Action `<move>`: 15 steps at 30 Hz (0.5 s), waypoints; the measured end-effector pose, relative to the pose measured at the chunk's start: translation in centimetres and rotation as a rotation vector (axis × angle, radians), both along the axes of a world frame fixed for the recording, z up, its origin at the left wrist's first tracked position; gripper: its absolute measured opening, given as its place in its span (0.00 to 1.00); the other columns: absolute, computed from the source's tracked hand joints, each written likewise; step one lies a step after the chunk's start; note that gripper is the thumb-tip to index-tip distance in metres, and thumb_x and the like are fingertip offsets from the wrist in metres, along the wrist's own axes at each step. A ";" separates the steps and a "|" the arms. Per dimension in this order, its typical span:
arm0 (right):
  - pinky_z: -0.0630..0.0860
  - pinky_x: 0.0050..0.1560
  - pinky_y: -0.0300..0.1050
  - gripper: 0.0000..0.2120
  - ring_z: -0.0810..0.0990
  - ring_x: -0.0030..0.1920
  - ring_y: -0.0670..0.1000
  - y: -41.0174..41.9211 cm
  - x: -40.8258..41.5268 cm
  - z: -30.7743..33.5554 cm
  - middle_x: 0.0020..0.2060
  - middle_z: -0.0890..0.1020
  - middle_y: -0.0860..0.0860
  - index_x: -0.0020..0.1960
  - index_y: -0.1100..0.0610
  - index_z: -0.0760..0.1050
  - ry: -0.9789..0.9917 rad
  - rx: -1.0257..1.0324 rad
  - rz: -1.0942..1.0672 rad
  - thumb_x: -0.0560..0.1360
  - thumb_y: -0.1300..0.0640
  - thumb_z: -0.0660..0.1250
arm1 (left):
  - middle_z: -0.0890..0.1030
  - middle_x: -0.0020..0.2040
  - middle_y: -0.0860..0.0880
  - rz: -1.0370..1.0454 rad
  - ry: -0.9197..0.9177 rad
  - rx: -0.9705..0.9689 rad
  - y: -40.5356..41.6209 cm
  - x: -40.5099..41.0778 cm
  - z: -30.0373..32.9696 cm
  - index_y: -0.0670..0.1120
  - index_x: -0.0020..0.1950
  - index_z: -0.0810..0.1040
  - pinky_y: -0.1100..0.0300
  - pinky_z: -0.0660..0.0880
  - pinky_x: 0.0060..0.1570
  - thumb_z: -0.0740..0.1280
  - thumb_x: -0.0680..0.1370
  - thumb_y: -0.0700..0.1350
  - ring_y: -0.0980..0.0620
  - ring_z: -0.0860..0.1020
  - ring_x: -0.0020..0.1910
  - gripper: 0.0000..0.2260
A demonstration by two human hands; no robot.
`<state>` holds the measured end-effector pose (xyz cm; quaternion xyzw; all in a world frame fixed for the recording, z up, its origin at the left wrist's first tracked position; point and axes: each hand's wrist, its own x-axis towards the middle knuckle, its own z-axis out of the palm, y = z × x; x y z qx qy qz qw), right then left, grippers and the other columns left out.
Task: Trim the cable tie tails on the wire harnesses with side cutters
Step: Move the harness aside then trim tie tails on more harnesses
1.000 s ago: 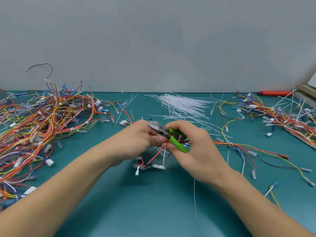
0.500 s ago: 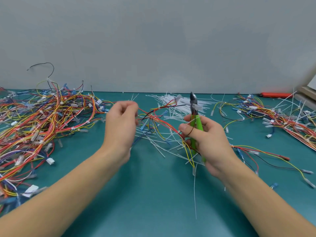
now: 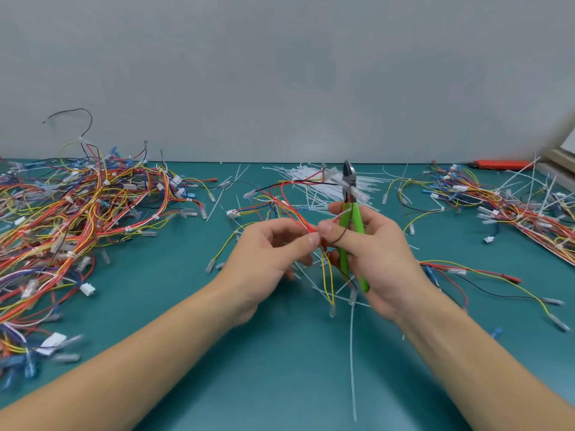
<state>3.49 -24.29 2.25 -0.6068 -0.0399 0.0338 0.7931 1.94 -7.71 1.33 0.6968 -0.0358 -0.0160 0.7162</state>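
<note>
Fingers of the left hand (image 3: 264, 253) are curled, thumb and forefinger pinching the red and orange wires of a wire harness (image 3: 289, 209) just above the table. Fingers of the right hand (image 3: 373, 253) are wrapped round the green handles of the side cutters (image 3: 350, 209), and its thumb tip sits just beside the left thumb at the same bundle of wires. The cutters stand nearly upright, steel head uppermost, handles running down through the palm. Whether the cutting jaws are parted or closed cannot be told from this view; a blurred translucent connector lies across the head.

The held harness fans away from the pinch point: red, black, yellow and blue leads rise toward the far side, and a yellow loop with capped ends hangs below the hands. Several white cable tie tails (image 3: 323, 287) project beneath the hands; one long white tie (image 3: 352, 353) trails down toward the near edge.

On the teal table (image 3: 286, 384), a large heap of harnesses (image 3: 71, 219) occupies the left side. A second heap (image 3: 504, 206) lies at far right. A loose bundle of white cable ties (image 3: 317, 181) lies at the far centre, behind the cutter head. Another harness (image 3: 485, 275) lies just right of the right wrist. An orange tool (image 3: 501, 164) rests at the far right edge against the grey wall.
</note>
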 end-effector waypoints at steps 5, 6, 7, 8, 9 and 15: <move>0.76 0.44 0.49 0.14 0.82 0.45 0.54 0.1 -0.1 0.2 0.42 0.83 0.51 0.51 0.51 0.81 -0.046 -0.013 0.029 0.68 0.60 0.80 | 0.85 0.49 0.52 -0.046 0.088 -0.217 0.2 0.1 -0.3 0.49 0.50 0.85 0.60 0.70 0.38 0.73 0.76 0.50 0.57 0.80 0.43 0.07; 0.77 0.45 0.49 0.16 0.82 0.46 0.54 0.0 -0.1 0.2 0.42 0.83 0.51 0.52 0.52 0.81 -0.061 -0.025 0.042 0.68 0.60 0.80 | 0.85 0.49 0.53 -0.045 0.101 -0.240 0.2 0.2 -0.2 0.50 0.50 0.86 0.60 0.70 0.38 0.73 0.74 0.52 0.58 0.80 0.43 0.08; 0.78 0.45 0.47 0.16 0.83 0.46 0.54 -0.1 0.0 0.3 0.43 0.84 0.52 0.54 0.53 0.80 -0.079 -0.037 0.061 0.68 0.61 0.78 | 0.85 0.49 0.54 -0.046 0.110 -0.258 0.2 0.2 -0.2 0.51 0.49 0.86 0.61 0.70 0.37 0.73 0.73 0.52 0.58 0.80 0.42 0.08; 0.79 0.46 0.45 0.16 0.83 0.47 0.53 -0.2 0.0 0.3 0.44 0.84 0.52 0.54 0.54 0.80 -0.096 -0.048 0.083 0.68 0.61 0.77 | 0.85 0.49 0.54 -0.050 0.118 -0.277 0.3 0.2 -0.2 0.51 0.49 0.86 0.62 0.70 0.37 0.74 0.73 0.53 0.58 0.80 0.41 0.09; 0.80 0.46 0.44 0.16 0.84 0.46 0.52 -0.3 -0.1 0.3 0.44 0.85 0.52 0.55 0.54 0.80 -0.115 -0.061 0.102 0.68 0.62 0.75 | 0.85 0.49 0.54 -0.056 0.124 -0.295 0.3 0.3 -0.2 0.51 0.49 0.86 0.62 0.70 0.36 0.74 0.72 0.53 0.58 0.80 0.40 0.09; 0.80 0.49 0.48 0.07 0.84 0.45 0.50 -0.3 -0.4 0.6 0.44 0.86 0.52 0.53 0.52 0.80 -0.177 -0.178 0.116 0.75 0.60 0.72 | 0.86 0.49 0.51 -0.052 0.110 -0.330 0.4 0.5 -0.8 0.52 0.46 0.87 0.61 0.72 0.39 0.74 0.73 0.49 0.57 0.80 0.41 0.04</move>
